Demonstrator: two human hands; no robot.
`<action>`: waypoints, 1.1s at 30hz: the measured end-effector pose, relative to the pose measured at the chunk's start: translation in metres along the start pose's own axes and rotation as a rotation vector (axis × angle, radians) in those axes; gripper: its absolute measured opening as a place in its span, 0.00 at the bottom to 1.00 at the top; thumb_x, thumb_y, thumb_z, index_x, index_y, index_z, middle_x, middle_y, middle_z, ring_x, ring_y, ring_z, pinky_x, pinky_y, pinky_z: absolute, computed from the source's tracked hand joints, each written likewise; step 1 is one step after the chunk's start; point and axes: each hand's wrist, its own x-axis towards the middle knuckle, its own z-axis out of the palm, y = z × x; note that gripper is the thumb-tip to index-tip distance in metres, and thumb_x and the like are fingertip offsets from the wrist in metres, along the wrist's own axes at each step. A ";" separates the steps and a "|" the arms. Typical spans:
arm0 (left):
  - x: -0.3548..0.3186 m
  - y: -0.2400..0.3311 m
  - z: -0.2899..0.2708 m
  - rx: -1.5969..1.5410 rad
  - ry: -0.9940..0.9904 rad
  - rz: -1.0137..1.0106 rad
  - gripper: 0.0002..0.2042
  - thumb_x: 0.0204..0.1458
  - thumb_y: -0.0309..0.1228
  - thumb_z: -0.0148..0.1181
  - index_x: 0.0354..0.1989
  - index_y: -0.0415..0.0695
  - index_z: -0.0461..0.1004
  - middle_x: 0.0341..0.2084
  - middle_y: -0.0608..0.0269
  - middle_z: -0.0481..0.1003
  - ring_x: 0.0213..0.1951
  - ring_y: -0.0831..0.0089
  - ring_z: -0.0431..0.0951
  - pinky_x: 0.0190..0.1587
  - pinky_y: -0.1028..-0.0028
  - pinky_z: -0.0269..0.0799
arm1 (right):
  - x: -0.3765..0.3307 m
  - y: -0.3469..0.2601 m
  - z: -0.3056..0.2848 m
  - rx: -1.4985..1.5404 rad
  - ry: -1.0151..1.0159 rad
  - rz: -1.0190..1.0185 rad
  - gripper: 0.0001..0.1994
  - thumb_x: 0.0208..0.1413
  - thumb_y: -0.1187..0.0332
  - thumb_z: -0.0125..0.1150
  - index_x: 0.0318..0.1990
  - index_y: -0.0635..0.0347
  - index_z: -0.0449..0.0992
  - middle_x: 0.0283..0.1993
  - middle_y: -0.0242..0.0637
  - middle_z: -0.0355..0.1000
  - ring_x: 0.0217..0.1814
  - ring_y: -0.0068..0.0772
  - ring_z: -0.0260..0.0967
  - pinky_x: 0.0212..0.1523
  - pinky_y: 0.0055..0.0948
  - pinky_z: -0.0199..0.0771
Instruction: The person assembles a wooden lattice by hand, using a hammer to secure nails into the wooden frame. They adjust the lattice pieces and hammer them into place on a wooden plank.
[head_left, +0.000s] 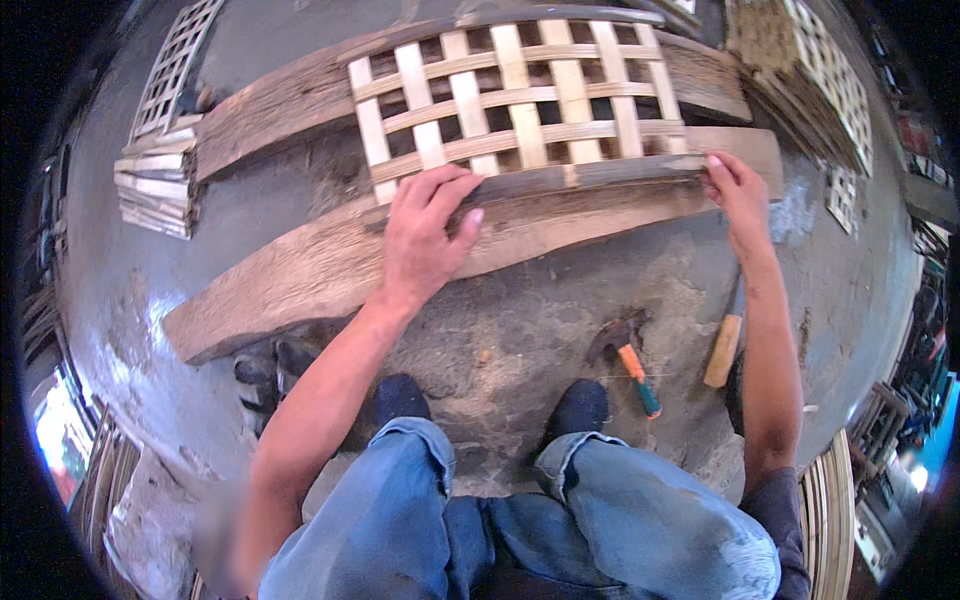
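Note:
A woven lattice panel (525,125) of pale slats lies across two thick wooden planks, the near plank (300,265) and the far plank (280,105). Along its near edge runs a narrow dark strip (590,176). My left hand (425,230) grips this strip toward its left end, fingers curled over it and thumb spread on the near side. At the strip's right end, my right hand (735,195) pinches it between thumb and fingers. Another dark strip (480,18) borders the panel's far edge.
On the floor between my feet and right arm lies a hammer (632,365) with an orange and green handle. A wooden-handled tool (725,345) rests by my right forearm. Slats (155,180) are piled at left; finished lattice panels (835,85) are stacked at right.

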 end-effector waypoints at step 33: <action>0.000 -0.001 0.009 0.093 0.034 0.011 0.14 0.49 0.28 0.67 0.46 0.48 0.80 0.44 0.63 0.75 0.47 0.62 0.73 0.53 0.61 0.71 | 0.010 0.015 -0.008 0.134 -0.166 0.113 0.09 0.62 0.66 0.64 0.47 0.58 0.77 0.37 0.23 0.74 0.37 0.14 0.70 0.39 0.16 0.70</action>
